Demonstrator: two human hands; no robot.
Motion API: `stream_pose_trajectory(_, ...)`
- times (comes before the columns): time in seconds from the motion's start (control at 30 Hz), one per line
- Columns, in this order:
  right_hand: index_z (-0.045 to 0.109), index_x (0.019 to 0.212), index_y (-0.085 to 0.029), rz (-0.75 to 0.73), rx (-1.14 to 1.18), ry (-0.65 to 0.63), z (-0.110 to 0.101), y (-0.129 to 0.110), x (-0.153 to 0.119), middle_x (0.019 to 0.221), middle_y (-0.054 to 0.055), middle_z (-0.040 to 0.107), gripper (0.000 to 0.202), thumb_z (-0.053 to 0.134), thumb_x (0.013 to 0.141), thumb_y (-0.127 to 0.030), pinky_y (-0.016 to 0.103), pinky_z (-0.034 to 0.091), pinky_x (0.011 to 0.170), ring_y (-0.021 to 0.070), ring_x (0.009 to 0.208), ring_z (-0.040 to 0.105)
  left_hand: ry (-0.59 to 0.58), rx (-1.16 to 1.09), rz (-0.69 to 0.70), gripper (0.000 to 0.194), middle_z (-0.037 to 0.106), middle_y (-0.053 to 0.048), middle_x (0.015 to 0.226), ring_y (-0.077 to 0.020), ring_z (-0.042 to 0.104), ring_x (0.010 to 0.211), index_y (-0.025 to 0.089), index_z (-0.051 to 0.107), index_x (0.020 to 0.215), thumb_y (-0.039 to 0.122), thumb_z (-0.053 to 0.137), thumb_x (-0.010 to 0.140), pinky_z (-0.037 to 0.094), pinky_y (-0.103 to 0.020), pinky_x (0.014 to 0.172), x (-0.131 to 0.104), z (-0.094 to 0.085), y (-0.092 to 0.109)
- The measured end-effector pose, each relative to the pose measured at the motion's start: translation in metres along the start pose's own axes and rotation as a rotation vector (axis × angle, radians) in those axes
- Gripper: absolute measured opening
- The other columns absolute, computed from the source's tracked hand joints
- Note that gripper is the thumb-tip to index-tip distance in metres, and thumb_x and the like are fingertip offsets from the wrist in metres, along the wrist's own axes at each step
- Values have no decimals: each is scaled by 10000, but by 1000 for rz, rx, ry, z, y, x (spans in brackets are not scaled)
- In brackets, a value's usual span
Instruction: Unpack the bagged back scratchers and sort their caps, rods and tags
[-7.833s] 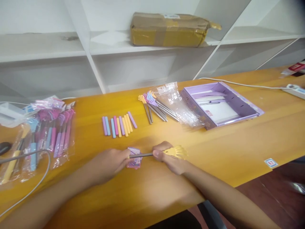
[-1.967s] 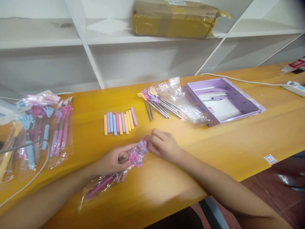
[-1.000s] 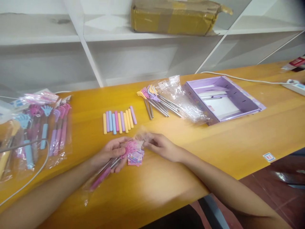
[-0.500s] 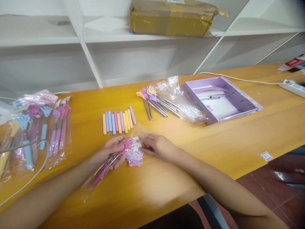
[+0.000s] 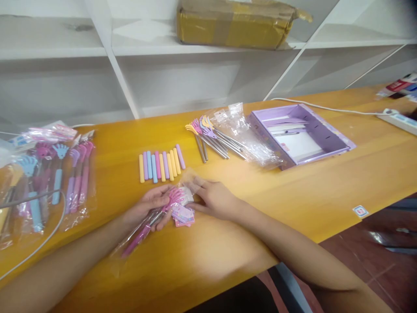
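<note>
My left hand [image 5: 155, 202] is closed round a pink back scratcher [image 5: 140, 240] in a clear plastic bag, its hand-shaped head up and right, its pink handle down and left. My right hand [image 5: 216, 198] pinches the top end of that plastic bag [image 5: 190, 178], beside the scratcher's head. A white card shows through the film there. Just below lies a small pile of pink and purple printed cards [image 5: 183, 214]. Beyond my hands, several coloured handle sleeves [image 5: 163, 166] lie in a row. Several metal-rod scratcher heads [image 5: 213, 137] lie behind them, next to empty clear bags [image 5: 260, 152].
At the left lie several bagged back scratchers [image 5: 60, 174], with a white cable [image 5: 52, 237] across them. A purple open box [image 5: 295, 163] holding papers and a pen stands at the right. A power strip [image 5: 400, 121] lies far right; a taped carton [image 5: 234, 26] rests on the shelf.
My right-hand fingers have shifted slightly over the top of the bag, and the white card now sits inside the film near the scratcher's head. My left hand keeps its hold.
</note>
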State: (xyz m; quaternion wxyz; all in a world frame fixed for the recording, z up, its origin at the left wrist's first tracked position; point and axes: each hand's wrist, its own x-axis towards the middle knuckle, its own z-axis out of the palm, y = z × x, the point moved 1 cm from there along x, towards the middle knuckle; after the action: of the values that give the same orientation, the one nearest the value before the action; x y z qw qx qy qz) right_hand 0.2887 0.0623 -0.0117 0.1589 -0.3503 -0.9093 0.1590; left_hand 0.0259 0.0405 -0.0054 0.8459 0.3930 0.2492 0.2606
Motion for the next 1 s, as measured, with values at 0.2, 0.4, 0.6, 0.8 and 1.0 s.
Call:
stream_pose_trajectory(0.2, 644, 1291, -192, 78, 191, -7, -6, 3, 2, 1212, 113, 664, 515, 835, 910, -482, 322, 541, 826, 223, 965, 685, 90, 17, -12, 508, 672, -2, 559, -100, 502, 319, 117, 582, 1321, 495, 706, 1005, 415, -150, 337, -1, 4, 1)
stream_pose_trajectory(0.4, 638, 988, -174, 152, 581, 38, -7, 15, 5, 891, 9, 597, 284, 699, 1022, -449, 250, 437, 663, 122, 714, 533, 87, 18, -9, 481, 668, -5, 554, -98, 494, 315, 117, 602, 1305, 491, 687, 1016, 406, -147, 338, -1, 3, 0)
stream_pose_trajectory(0.6, 611, 960, -187, 204, 930, 96, -9, 12, 3, 785, -17, 571, 413, 653, 1029, -591, 246, 433, 643, 116, 682, 513, 41, -18, 18, 431, 684, -17, 563, -100, 495, 314, 125, 608, 1289, 478, 643, 1045, 405, -144, 340, 2, 4, 3)
stream_pose_trajectory(0.8, 718, 1054, -194, -232, 644, -63, -20, -5, -4, 966, 54, 695, 240, 720, 1028, -433, 275, 484, 758, 141, 819, 612, 58, -7, 29, 397, 665, 0, 542, -96, 493, 318, 132, 613, 1248, 465, 660, 1038, 407, -140, 345, 0, 7, 6)
stream_pose_trajectory(1.0, 678, 1058, -182, -39, 800, -35, -18, -12, -2, 894, 15, 640, 392, 734, 985, -563, 255, 456, 711, 138, 777, 542, 6, 51, -99, 388, 720, -27, 637, -128, 595, 375, 152, 583, 1240, 459, 691, 1029, 415, -157, 355, -3, 7, -1)
